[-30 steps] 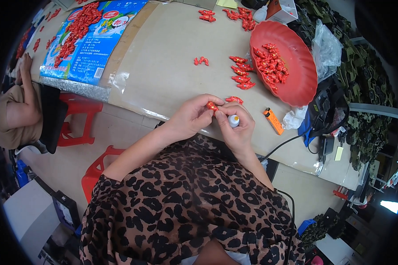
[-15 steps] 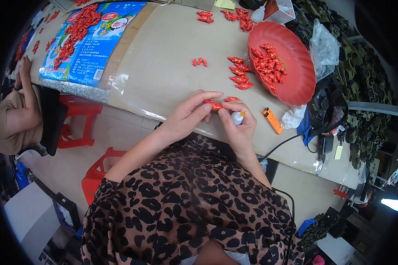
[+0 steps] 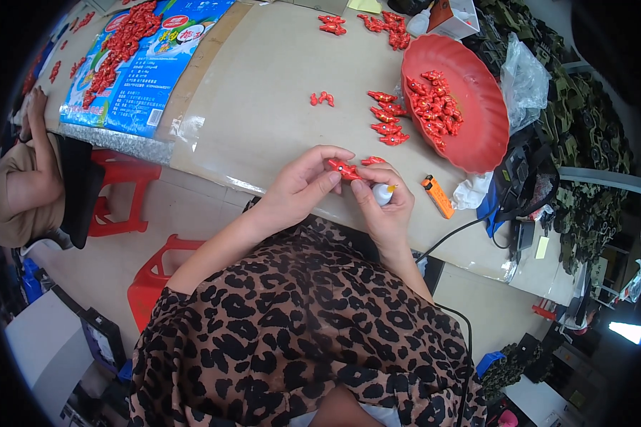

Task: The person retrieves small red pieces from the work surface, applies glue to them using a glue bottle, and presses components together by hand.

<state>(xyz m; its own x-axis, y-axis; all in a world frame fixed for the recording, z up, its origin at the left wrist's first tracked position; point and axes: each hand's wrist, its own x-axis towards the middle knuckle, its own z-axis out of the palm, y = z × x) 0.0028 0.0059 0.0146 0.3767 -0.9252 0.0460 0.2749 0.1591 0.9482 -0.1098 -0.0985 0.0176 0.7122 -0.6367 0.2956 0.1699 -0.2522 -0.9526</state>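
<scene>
A small shiny red figurine [image 3: 344,169] with gold marks and a dark eye spot is pinched between the fingertips of my left hand [image 3: 297,184] at the table's near edge. My right hand [image 3: 394,217] has its thumb and forefinger against the figurine's right end. Tucked in that same hand is a little white bottle [image 3: 382,195] with a yellow tip, its lower part hidden by the fingers. Just beyond my right fingers lies another red figurine [image 3: 372,161]. A short column of similar figurines [image 3: 387,129] rests farther up, beside a red scalloped bowl [image 3: 481,128].
Red figurines [image 3: 434,103] are piled inside the bowl. To its near side are an orange lighter [image 3: 438,196] and crumpled tissue [image 3: 473,191]. Small red pieces [image 3: 322,99] sit mid-table. At left, a blue printed sheet [image 3: 141,107] bears more red pieces, near another person's arm [image 3: 44,153].
The figurine is turned slightly between my fingertips, its right end now tilting lower. Both hands stay in nearly the same place, and the bottle remains in my right hand.
</scene>
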